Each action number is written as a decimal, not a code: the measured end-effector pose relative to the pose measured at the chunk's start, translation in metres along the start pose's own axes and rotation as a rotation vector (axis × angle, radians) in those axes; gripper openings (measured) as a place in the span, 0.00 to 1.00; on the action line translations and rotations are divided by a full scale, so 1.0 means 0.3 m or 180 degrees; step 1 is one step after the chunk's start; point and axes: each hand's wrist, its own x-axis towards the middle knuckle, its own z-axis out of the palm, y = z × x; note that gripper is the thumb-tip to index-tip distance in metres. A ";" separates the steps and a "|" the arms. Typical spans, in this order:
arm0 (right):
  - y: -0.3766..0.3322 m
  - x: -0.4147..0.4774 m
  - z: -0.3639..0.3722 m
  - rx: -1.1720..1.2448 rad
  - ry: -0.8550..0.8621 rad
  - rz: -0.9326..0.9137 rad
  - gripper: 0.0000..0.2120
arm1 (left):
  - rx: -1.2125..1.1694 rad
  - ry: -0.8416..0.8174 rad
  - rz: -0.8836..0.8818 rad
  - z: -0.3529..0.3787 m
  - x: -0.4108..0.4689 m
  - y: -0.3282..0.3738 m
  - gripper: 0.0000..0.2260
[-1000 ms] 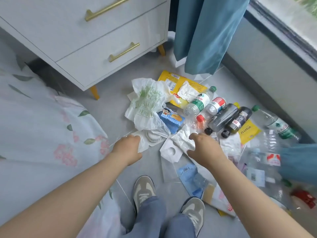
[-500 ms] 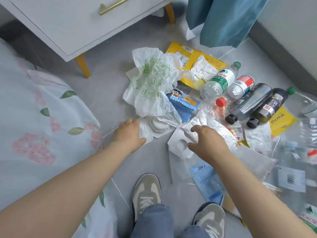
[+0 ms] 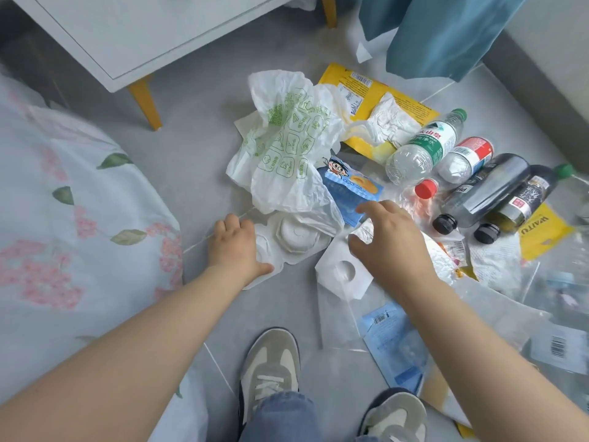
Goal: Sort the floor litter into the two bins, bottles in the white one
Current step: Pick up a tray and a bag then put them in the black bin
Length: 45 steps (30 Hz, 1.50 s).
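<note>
Litter lies heaped on the grey floor. My left hand is curled over the edge of a white moulded packaging tray, thumb on top. With its fingers spread, my right hand hovers above a white card with a round hole, fingertips near a blue snack wrapper. A clear bottle with a green label, a red-and-white labelled bottle and two dark bottles lie to the right. A white bag with green print sits behind the tray. No bin is in view.
A white drawer cabinet on yellow legs stands at the back left, and a flowered bed cover fills the left side. A blue curtain hangs at the back right. My shoes stand just below the litter, with clear plastic wrappers beside them.
The view has tilted down and closer to the pile. My right hand has let go of the white card, opened and slid forward towards the blue wrapper. My left hand stays on the white tray.
</note>
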 end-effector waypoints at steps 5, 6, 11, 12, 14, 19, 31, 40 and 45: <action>-0.132 0.102 0.022 0.0040 0.0260 -0.0965 0.28 | -0.0085 -0.0028 -0.0074 0.030 -0.018 -0.012 0.38; -0.157 0.132 0.029 -0.0085 0.0217 -0.1145 0.31 | -0.0088 -0.0036 -0.0079 0.035 -0.021 -0.013 0.38; -0.200 0.264 0.071 -0.1196 -0.0474 -0.1339 0.42 | -0.0068 -0.0015 -0.0049 0.054 -0.027 -0.023 0.37; -0.188 0.273 0.083 -0.1378 -0.0654 -0.1247 0.41 | -0.0092 -0.0019 -0.0051 0.056 -0.029 -0.025 0.37; -0.143 0.271 0.115 -0.1515 -0.0939 -0.0986 0.39 | -0.0140 -0.0028 -0.0047 0.057 -0.031 -0.025 0.37; 0.019 0.183 0.159 -0.1328 -0.1138 -0.0531 0.35 | -0.0159 0.0028 -0.0031 0.061 -0.036 -0.025 0.37; 0.099 0.155 0.135 -0.0806 -0.0462 -0.0009 0.18 | -0.0928 -0.0171 -0.0084 0.039 -0.075 -0.018 0.36; 0.219 0.150 0.056 -0.0368 0.0050 0.0437 0.19 | -0.1573 -0.0551 0.0279 -0.008 -0.121 0.057 0.33; 0.284 0.145 0.033 -0.0337 -0.0152 0.0548 0.22 | -0.1111 -0.0629 0.0377 0.022 -0.132 0.186 0.37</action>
